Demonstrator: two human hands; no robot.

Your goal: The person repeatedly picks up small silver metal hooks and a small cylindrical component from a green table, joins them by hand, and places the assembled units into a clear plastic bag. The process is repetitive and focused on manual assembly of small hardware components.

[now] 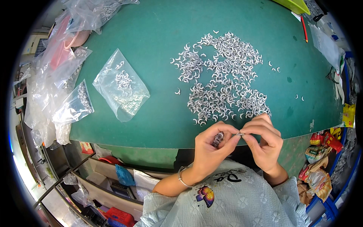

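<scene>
1. Two hands were up close together at the near edge of the green table mat (pixel 159 56). The left hand (pixel 211 145) and the right hand (pixel 262 145) met fingertip to fingertip, with one tiny silver ring piece (pixel 239 133) pinched between them.
2. Left hand's fingers were curled in pretty tight. Thumb and forefinger tips nipped the left end of that little piece, and the other fingers were folded round a small clump of silver pieces (pixel 218 139) tucked in the palm, just left of the pinch.
3. Right hand's fingers were bent over too, thumb and forefinger closed on the right end of the same piece. Nothing else showed in that hand, though the palm side was hidden, so can't say for sure.
4. Just beyond the fingertips, further out on the mat, sat a big loose pile of silver crescent pieces (pixel 223 75), its near edge almost touching the right knuckles.
5. A few stray pieces (pixel 298 97) lay off to the right of the fingers, well apart from the pile.
6. Well off to the left of the fingers was a clear plastic bag (pixel 121 86) with some of the same pieces inside, and more clear bags (pixel 72 106) past that at the mat's left edge.
7. A thin bracelet (pixel 182 178) sat on the left wrist.
</scene>
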